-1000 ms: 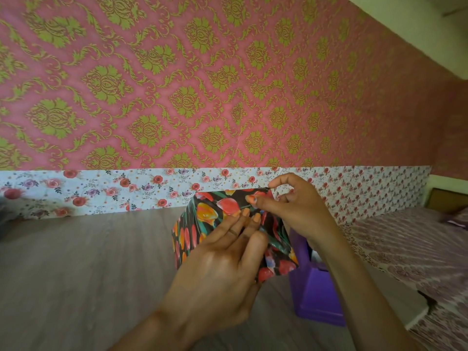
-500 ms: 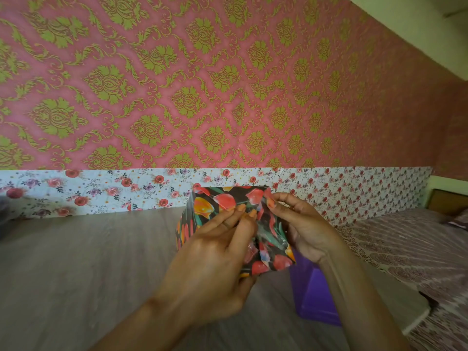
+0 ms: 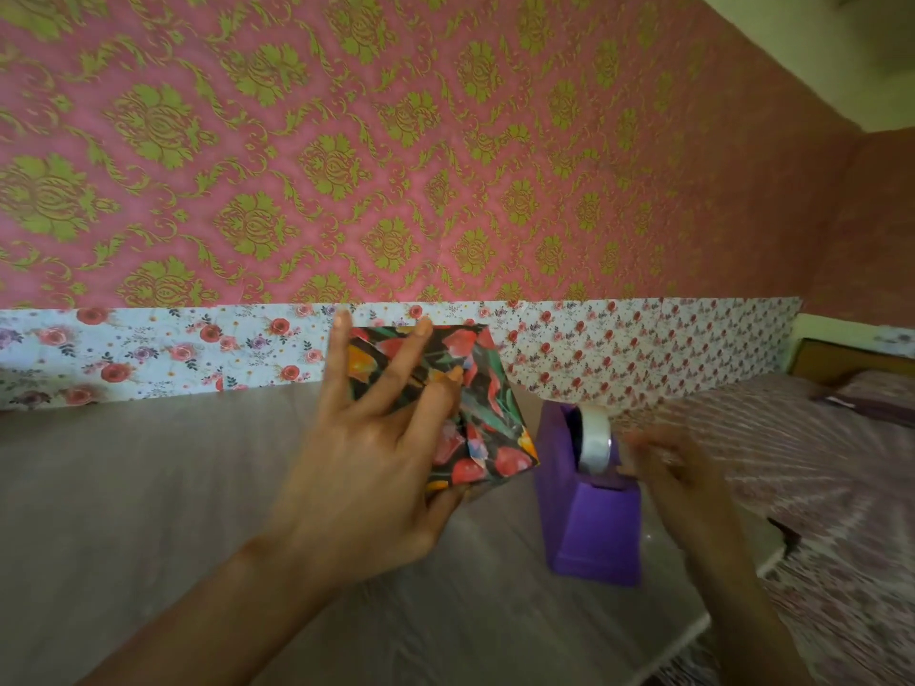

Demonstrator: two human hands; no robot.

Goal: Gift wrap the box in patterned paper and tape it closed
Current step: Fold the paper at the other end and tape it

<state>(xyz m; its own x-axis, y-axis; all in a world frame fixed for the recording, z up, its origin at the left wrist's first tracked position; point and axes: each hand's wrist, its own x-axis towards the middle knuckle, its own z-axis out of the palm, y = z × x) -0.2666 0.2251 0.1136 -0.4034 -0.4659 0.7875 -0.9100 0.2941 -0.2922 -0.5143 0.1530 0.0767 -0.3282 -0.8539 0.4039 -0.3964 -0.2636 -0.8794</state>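
One box (image 3: 478, 418) in left hand (image 3: 366, 480)

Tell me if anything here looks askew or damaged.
Nothing torn or spilled. The box is held tilted by the left hand, fingers spread over its folded end; no tape shows there. The right hand is a blur beside the upright dispenser.
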